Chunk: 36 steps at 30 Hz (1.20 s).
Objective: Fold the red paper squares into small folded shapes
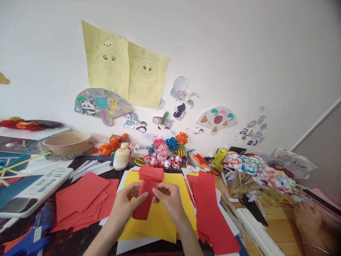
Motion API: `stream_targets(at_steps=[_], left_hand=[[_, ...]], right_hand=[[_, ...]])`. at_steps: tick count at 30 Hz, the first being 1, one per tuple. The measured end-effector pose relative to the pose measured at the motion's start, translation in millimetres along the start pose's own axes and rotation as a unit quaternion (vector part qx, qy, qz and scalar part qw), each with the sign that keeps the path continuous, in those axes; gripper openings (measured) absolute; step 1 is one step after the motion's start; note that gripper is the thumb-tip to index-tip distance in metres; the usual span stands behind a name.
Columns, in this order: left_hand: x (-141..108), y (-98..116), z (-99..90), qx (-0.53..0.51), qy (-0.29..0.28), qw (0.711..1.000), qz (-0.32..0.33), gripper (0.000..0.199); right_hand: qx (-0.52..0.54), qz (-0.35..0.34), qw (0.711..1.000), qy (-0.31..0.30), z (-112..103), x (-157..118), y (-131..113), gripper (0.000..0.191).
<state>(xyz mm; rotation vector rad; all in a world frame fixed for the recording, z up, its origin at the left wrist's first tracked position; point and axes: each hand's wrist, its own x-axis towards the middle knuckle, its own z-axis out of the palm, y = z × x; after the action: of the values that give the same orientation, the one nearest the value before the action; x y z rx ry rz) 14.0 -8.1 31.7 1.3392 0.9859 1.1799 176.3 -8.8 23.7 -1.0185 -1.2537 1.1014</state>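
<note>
Both hands meet over a yellow paper sheet (160, 217) at the table's middle. My left hand (125, 204) and my right hand (167, 199) pinch the top of a narrow red paper strip (142, 206), which hangs down between them and looks partly rolled or folded. Just beyond my fingers lies a small stack of folded red paper pieces (151, 173). Long red strips (210, 209) lie to the right of my right hand, and loose red squares (82, 199) are spread to the left.
A beige glue bottle (121, 156), paper flowers (165, 151) and a tan bowl (66, 142) stand along the wall. A blue glue gun (32, 236) lies front left. Another person's hand (309, 220) rests front right, near wooden sticks (241, 185) and paper pinwheels.
</note>
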Motion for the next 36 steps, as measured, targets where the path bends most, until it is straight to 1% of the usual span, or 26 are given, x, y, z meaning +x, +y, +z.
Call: stream_targets(at_steps=[3,8,12,16,19,23,31,33,36], left_hand=[[1,0,-1.1,0.017,-0.004,1.000,0.001,0.032],[2,0,-4.4,0.003,0.039,0.999,0.012,0.032],[3,-6,-7.9,0.008,0.038,0.999,0.016,0.030],[2,-12,-11.0,0.026,0.039,0.999,0.027,0.028],[3,-12,-11.6,0.017,0.035,0.999,0.025,0.028],[3,-8,-10.4,-0.003,0.023,1.000,0.007,0.033],[2,-6,-9.7,0.021,0.026,0.999,0.038,0.035],[1,-5,-8.4,0.019,0.017,0.999,0.037,0.034],[-1,-6,-5.5,0.016,-0.015,0.999,0.034,0.034]], right_hand=[[-0.003,-0.001,1.000,0.001,0,0,0,0.024],[-0.003,0.020,0.999,-0.025,2,-3,-1,0.024],[0.006,0.037,0.999,-0.040,4,-4,-1,0.025],[0.016,0.040,0.998,-0.045,4,-3,1,0.026],[0.016,0.036,0.998,-0.055,3,-2,4,0.028],[0.016,0.030,0.998,-0.058,2,-1,8,0.032],[0.029,0.012,0.998,-0.058,2,-4,5,0.035],[0.028,0.006,0.998,-0.057,2,-5,4,0.036],[0.020,-0.004,0.998,-0.057,2,-6,4,0.037]])
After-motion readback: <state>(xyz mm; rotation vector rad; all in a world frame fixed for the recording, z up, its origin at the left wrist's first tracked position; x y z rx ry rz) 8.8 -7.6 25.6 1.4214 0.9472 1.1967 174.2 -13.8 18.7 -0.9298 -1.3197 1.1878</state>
